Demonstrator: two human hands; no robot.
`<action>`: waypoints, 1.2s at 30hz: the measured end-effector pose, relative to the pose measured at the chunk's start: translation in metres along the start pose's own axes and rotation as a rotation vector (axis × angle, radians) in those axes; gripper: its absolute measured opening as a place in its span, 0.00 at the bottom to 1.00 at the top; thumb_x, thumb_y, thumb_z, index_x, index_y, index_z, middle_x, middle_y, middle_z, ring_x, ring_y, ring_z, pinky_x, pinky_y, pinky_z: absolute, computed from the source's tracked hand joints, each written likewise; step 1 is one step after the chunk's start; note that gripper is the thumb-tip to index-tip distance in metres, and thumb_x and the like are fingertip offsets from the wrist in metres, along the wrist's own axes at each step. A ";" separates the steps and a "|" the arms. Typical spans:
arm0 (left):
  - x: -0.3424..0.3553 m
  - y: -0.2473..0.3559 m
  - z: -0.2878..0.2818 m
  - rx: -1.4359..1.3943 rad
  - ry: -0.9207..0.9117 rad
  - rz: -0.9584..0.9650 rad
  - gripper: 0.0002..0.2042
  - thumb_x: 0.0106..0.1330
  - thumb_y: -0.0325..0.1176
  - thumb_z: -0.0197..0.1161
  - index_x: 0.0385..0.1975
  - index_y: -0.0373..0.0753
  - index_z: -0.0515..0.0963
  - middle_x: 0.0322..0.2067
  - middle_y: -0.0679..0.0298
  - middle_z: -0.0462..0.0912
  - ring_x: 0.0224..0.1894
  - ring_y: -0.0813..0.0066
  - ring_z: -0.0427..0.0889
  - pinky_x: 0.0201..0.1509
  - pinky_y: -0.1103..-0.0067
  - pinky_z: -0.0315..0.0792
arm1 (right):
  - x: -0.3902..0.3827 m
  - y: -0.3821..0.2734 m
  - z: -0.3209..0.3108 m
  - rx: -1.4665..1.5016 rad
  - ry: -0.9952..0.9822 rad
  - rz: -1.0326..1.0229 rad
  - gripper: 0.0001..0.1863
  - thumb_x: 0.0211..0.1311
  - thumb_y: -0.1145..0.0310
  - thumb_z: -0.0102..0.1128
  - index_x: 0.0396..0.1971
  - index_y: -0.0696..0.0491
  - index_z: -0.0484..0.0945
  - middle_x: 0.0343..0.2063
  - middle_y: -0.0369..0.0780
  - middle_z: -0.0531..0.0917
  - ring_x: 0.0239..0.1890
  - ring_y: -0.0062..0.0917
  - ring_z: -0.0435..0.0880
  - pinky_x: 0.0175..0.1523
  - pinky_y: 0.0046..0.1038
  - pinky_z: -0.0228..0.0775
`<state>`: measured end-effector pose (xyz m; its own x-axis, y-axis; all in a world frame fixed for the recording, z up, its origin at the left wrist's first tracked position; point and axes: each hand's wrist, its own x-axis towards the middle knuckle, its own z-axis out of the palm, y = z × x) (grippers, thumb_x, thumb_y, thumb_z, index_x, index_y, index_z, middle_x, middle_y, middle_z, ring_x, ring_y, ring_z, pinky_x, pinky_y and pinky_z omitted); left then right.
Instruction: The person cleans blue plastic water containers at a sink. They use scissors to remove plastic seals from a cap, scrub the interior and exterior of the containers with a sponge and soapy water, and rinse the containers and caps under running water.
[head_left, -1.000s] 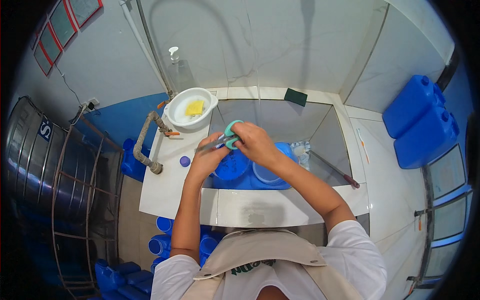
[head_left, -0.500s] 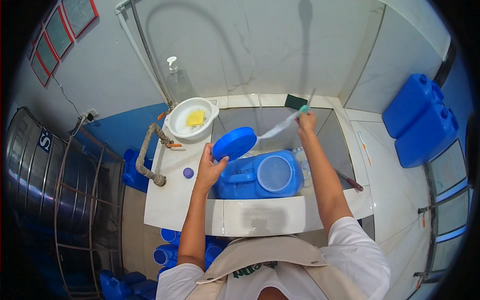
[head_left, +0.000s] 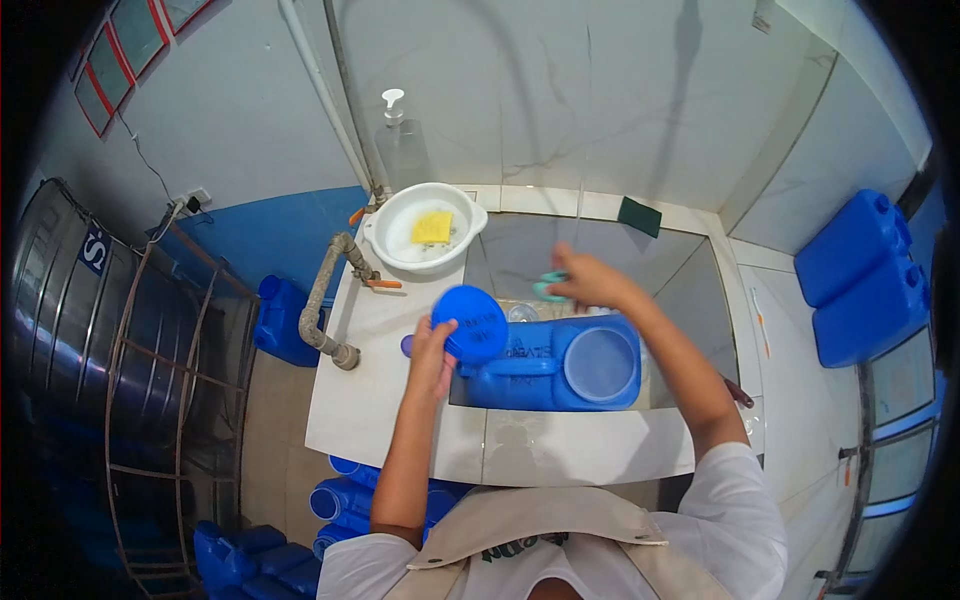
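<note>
My left hand (head_left: 435,358) grips a round blue lid (head_left: 470,325) by its edge, its flat face with dark marks turned toward me. Over the sink (head_left: 690,335), my right hand (head_left: 590,278) is closed on a small teal tool (head_left: 550,287); motion blurs it and the rest of its shape is unclear. Below both hands a blue jug (head_left: 510,385) with a moulded handle sits in the sink. Its wide round mouth (head_left: 600,363) is uncovered and faces up. Clear rounded items (head_left: 522,313) show behind the jug. A purple cap (head_left: 407,345) lies beside my left hand.
A white basin (head_left: 376,236) with a yellow sponge (head_left: 432,227) stands at the back left, near a pump bottle (head_left: 402,150) and a pipe tap (head_left: 322,290). A dark green scouring pad (head_left: 639,216) rests on the far rim. Blue jerrycans (head_left: 870,310) stand at right.
The lid has turned to show its flat face toward me. My right hand has swung left and nearer with the teal tool, now above the jug's far side. The whole view has shifted.
</note>
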<state>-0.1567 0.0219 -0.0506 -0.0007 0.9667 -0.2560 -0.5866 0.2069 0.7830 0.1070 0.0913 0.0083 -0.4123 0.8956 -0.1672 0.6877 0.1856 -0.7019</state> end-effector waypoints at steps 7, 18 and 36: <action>0.005 -0.026 -0.043 -0.219 -0.101 -0.353 0.12 0.60 0.31 0.54 0.42 0.33 0.70 0.42 0.57 0.78 0.41 0.67 0.80 0.47 0.72 0.75 | 0.136 -0.062 0.118 -0.486 -0.175 -0.343 0.10 0.47 0.68 0.57 0.30 0.57 0.77 0.23 0.51 0.80 0.26 0.39 0.81 0.37 0.39 0.73; 0.050 -0.033 -0.035 -0.515 -0.282 -0.438 0.18 0.60 0.32 0.52 0.50 0.34 0.66 0.48 0.53 0.73 0.51 0.58 0.74 0.56 0.62 0.67 | 0.270 -0.043 0.135 -0.563 0.318 -0.087 0.24 0.48 0.61 0.53 0.49 0.47 0.72 0.38 0.51 0.80 0.42 0.42 0.79 0.48 0.39 0.68; 0.103 -0.022 0.039 -0.548 -0.322 -0.263 0.26 0.68 0.56 0.35 0.53 0.41 0.65 0.51 0.61 0.72 0.54 0.68 0.71 0.57 0.67 0.66 | 0.087 -0.003 0.090 -0.148 0.584 -0.171 0.17 0.46 0.78 0.44 0.41 0.59 0.68 0.38 0.51 0.71 0.42 0.47 0.66 0.50 0.44 0.56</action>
<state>-0.1123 0.1230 -0.0717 0.3889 0.9088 -0.1510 -0.8592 0.4169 0.2967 0.0154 0.1325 -0.0663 -0.1582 0.9136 0.3746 0.7337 0.3627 -0.5746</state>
